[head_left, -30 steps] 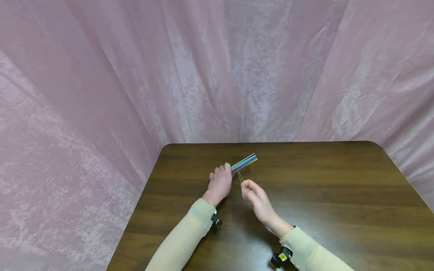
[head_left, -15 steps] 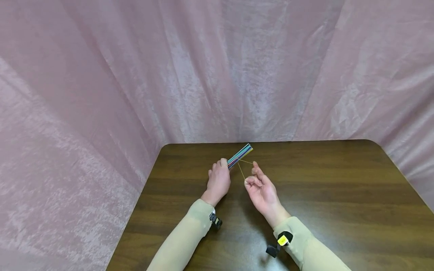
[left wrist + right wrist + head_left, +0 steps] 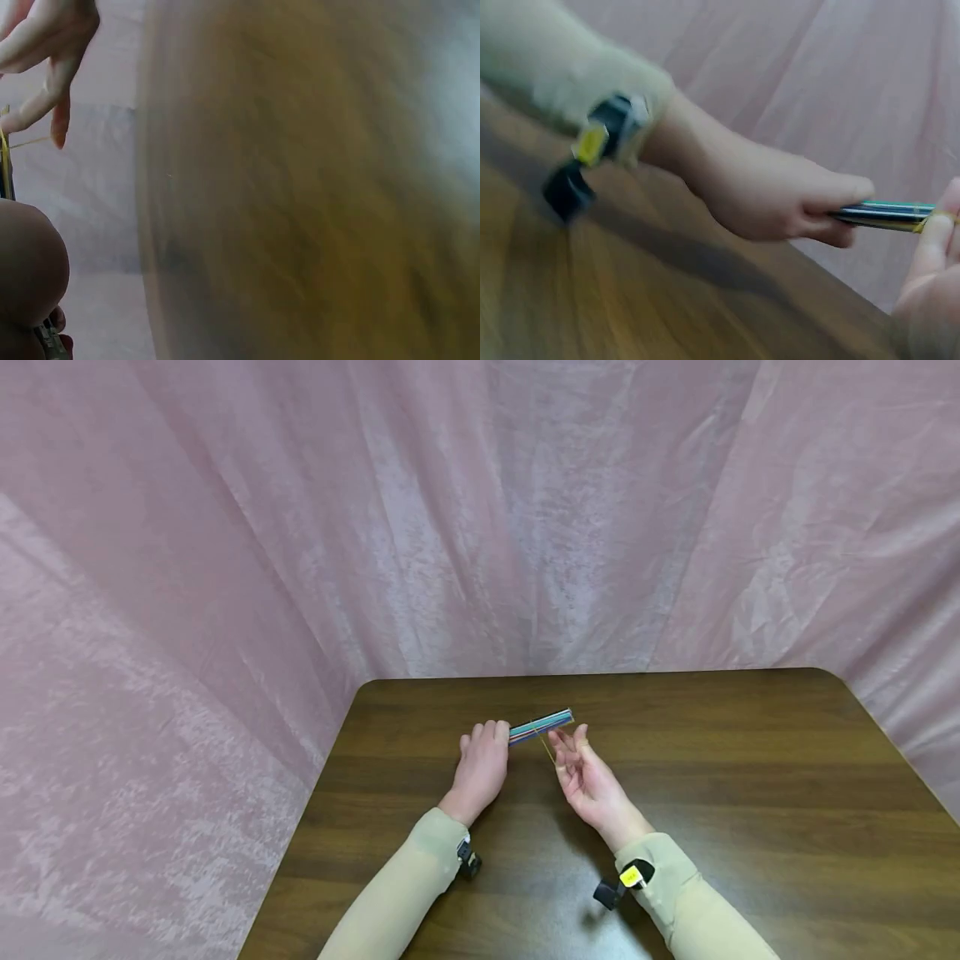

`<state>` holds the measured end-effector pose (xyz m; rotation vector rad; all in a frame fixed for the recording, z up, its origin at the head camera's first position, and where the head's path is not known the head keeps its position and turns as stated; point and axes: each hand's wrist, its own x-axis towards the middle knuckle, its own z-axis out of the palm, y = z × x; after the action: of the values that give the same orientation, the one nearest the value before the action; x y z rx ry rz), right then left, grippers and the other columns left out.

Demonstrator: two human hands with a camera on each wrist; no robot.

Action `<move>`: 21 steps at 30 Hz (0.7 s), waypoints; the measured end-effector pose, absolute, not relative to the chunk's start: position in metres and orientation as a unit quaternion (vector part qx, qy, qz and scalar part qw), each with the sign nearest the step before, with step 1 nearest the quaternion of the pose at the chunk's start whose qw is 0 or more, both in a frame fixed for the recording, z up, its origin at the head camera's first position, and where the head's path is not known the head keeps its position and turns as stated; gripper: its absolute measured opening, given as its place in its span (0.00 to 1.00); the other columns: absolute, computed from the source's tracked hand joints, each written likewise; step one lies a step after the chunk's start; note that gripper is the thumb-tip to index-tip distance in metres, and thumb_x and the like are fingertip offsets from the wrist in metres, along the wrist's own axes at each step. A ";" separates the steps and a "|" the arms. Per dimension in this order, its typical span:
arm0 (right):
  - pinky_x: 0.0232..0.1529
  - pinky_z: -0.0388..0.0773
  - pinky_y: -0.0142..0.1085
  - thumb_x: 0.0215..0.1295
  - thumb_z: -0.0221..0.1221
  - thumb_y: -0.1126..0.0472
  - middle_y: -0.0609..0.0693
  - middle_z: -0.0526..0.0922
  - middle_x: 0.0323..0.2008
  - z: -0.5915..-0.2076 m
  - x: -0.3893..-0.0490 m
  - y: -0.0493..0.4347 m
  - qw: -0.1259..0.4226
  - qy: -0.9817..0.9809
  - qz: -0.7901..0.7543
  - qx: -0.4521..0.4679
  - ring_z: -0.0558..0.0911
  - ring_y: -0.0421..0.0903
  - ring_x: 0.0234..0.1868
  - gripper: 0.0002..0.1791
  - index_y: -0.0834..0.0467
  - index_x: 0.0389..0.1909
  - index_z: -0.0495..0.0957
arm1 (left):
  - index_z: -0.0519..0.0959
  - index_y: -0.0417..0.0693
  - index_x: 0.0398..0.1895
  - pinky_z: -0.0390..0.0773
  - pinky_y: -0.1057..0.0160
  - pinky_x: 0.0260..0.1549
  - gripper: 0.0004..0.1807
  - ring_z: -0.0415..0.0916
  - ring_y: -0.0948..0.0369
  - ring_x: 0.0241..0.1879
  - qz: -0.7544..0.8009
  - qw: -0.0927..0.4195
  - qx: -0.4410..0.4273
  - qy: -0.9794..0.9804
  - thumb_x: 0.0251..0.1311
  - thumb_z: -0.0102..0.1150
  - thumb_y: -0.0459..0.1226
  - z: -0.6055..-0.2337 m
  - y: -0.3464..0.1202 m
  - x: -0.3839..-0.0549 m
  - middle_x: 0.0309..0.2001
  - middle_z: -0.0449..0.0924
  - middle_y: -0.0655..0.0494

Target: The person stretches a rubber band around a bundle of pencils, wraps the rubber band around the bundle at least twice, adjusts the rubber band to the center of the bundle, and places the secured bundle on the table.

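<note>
My left hand (image 3: pixel 480 768) grips one end of a bundle of thin coloured sticks (image 3: pixel 542 726), blue, teal, white and dark. The bundle points to the right over the table, and its gripped end is hidden in the fist. A thin yellow rubber band (image 3: pixel 547 748) goes round the bundle and stretches down to my right hand (image 3: pixel 592 789), palm up, with bent fingers hooked in it. In the right wrist view the band (image 3: pixel 922 223) sits round the sticks (image 3: pixel 877 214) right at the right fingertips. One finger (image 3: pixel 60 127) pulls a strand sideways in the left wrist view.
Both hands are over a brown wooden table (image 3: pixel 750 777) with rounded far corners. Pink curtains (image 3: pixel 450 527) hang behind it and at the left. A small black camera is strapped to each wrist, the right one (image 3: pixel 618 887) with a yellow label.
My right hand first pinched the band, then spread it wide between its fingers, and now is closer to the bundle's free end. The bundle tilted up, then came down flatter.
</note>
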<state>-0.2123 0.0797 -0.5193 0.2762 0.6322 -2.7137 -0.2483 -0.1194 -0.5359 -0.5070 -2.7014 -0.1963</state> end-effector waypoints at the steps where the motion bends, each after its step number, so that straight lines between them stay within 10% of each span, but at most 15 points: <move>1: 0.38 0.77 0.18 0.75 0.54 0.41 0.47 0.87 0.42 -0.520 -0.213 0.082 0.169 0.254 -0.947 0.098 0.78 0.28 0.25 0.26 0.59 0.58 0.71 | 0.74 0.44 0.52 0.66 0.53 0.37 0.08 0.72 0.51 0.42 -0.057 0.192 -0.191 -0.961 0.75 0.59 0.29 -0.537 -0.121 -0.248 0.42 0.78 0.50; 7: 0.36 0.76 0.22 0.79 0.58 0.42 0.46 0.81 0.41 -0.525 -0.216 0.092 0.158 0.411 -0.892 0.103 0.69 0.29 0.19 0.18 0.53 0.48 0.76 | 0.74 0.46 0.49 0.68 0.53 0.38 0.03 0.71 0.51 0.41 -0.010 0.196 -0.241 -0.951 0.78 0.54 0.31 -0.540 -0.125 -0.248 0.41 0.76 0.51; 14: 0.33 0.76 0.25 0.79 0.62 0.48 0.44 0.72 0.43 -0.528 -0.214 0.094 0.123 0.495 -0.853 0.108 0.72 0.31 0.18 0.37 0.60 0.79 0.61 | 0.74 0.46 0.49 0.67 0.53 0.38 0.04 0.71 0.51 0.42 0.006 0.194 -0.251 -0.948 0.77 0.55 0.30 -0.540 -0.131 -0.250 0.41 0.76 0.51; 21: 0.33 0.76 0.26 0.79 0.63 0.49 0.45 0.72 0.44 -0.528 -0.213 0.094 0.110 0.534 -0.835 0.074 0.68 0.31 0.17 0.37 0.58 0.80 0.65 | 0.72 0.48 0.47 0.65 0.54 0.39 0.04 0.70 0.52 0.41 0.014 0.174 -0.262 -0.949 0.78 0.52 0.30 -0.538 -0.136 -0.247 0.40 0.75 0.53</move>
<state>-0.2125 0.0944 -0.5281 0.2179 1.5701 -2.4539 -0.2471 -0.1358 -0.5377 -0.7437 -2.6913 0.0400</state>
